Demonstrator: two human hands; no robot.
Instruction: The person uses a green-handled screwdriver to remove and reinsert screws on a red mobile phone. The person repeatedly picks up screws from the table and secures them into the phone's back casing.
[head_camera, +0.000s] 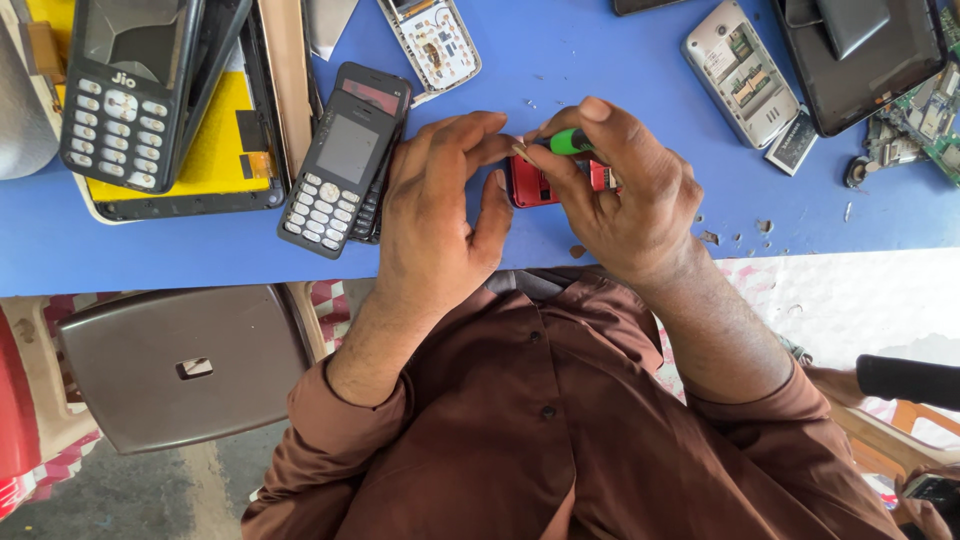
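- The red phone (530, 185) lies mostly hidden under the left hand (440, 215) and right hand (625, 195).
- Only the green handle (572, 141) of the tool shows; its tip is covered.
- The tablet (860, 75) and circuit board (925, 120) are cut by the edge.
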